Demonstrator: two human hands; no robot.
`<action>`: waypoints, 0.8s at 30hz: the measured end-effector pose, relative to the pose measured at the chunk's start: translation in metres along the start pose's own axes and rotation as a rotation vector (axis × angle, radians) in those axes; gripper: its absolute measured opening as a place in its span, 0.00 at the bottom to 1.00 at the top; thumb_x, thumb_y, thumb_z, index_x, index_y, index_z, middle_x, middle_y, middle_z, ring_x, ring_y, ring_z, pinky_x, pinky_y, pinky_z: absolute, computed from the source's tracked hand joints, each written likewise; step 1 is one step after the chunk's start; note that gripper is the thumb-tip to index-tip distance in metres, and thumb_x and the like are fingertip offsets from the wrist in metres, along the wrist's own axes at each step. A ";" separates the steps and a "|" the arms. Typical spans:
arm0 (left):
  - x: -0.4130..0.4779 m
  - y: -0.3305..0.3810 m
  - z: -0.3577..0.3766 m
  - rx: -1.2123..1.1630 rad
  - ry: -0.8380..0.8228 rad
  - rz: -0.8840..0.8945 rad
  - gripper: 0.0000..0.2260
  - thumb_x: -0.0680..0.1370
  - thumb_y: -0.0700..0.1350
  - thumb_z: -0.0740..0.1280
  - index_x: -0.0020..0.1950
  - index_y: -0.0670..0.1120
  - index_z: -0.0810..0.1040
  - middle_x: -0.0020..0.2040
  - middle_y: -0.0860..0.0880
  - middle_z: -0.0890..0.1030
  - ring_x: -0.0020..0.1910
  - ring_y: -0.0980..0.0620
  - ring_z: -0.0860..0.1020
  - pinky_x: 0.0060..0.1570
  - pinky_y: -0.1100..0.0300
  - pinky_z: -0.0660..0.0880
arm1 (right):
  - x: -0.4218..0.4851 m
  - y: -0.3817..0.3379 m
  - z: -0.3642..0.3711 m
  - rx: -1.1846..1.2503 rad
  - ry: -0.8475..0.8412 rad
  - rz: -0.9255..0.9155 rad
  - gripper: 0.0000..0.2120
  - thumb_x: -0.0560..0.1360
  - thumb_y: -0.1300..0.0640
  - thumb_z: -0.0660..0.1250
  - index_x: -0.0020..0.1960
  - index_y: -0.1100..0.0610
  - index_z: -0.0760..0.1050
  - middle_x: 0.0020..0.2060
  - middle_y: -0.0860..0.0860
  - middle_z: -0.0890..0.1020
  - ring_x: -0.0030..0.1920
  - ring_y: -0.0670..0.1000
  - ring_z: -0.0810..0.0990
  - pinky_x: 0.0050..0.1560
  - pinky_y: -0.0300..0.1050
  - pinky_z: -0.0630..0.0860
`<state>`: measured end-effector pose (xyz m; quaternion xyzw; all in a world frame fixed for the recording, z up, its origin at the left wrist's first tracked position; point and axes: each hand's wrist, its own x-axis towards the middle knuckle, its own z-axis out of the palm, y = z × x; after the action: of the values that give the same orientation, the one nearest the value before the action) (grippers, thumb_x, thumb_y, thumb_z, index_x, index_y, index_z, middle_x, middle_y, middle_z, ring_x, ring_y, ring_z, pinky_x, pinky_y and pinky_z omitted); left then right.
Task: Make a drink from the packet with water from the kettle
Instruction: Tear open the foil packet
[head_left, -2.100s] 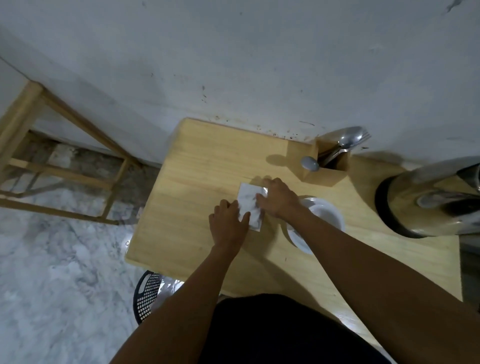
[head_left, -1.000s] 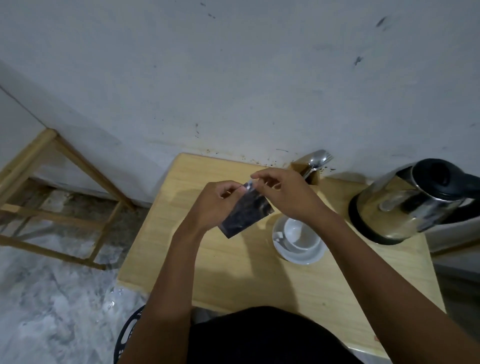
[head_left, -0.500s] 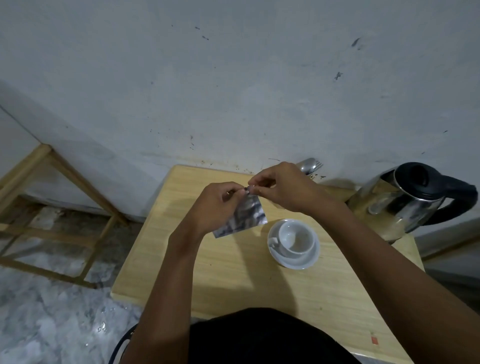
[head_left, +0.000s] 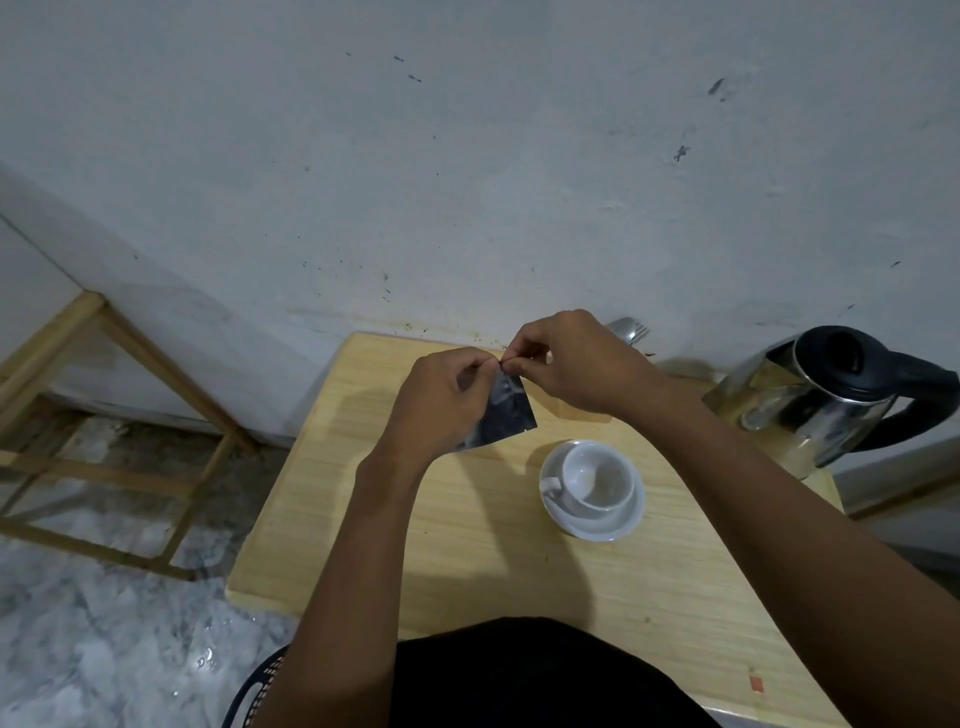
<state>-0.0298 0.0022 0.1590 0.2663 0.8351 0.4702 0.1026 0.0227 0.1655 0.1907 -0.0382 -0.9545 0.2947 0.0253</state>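
A small silvery packet (head_left: 503, 415) hangs in the air above the wooden table (head_left: 467, 545). My left hand (head_left: 441, 400) and my right hand (head_left: 576, 361) both pinch its top edge, fingertips close together. Below and to the right, a white cup (head_left: 597, 480) stands empty on a white saucer (head_left: 618, 522). The steel kettle (head_left: 826, 400) with a black lid and handle sits at the table's right back corner.
Cutlery (head_left: 631, 330) pokes up behind my right hand against the wall. A wooden frame (head_left: 104, 415) stands on the marble floor to the left. A black perforated basket (head_left: 254, 696) shows under the table's near left edge.
Both hands lifted the packet off the table and now hold it up by its top edge. The view has tilted up, showing the cup and kettle more fully.
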 end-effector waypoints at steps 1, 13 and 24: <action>0.000 0.000 0.000 0.009 0.014 0.009 0.09 0.78 0.46 0.62 0.43 0.49 0.81 0.39 0.52 0.84 0.42 0.53 0.82 0.46 0.53 0.79 | 0.000 0.000 0.001 -0.005 0.014 -0.006 0.04 0.76 0.54 0.71 0.47 0.53 0.83 0.41 0.48 0.85 0.42 0.47 0.81 0.48 0.45 0.78; -0.003 0.006 0.010 -0.120 0.053 -0.058 0.14 0.79 0.43 0.61 0.36 0.56 0.75 0.32 0.55 0.78 0.32 0.61 0.73 0.32 0.73 0.67 | -0.010 0.004 0.018 -0.142 0.166 -0.234 0.05 0.76 0.61 0.67 0.43 0.61 0.80 0.36 0.52 0.81 0.41 0.52 0.77 0.57 0.48 0.75; -0.004 0.008 0.010 -0.242 0.037 -0.169 0.12 0.80 0.45 0.61 0.40 0.49 0.80 0.34 0.56 0.80 0.32 0.66 0.75 0.33 0.76 0.69 | -0.009 0.019 0.019 -0.338 0.255 -0.526 0.06 0.72 0.69 0.68 0.44 0.61 0.82 0.36 0.53 0.83 0.38 0.52 0.80 0.68 0.54 0.70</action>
<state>-0.0194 0.0109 0.1603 0.1721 0.7934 0.5622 0.1578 0.0312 0.1697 0.1645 0.1691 -0.9561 0.1085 0.2131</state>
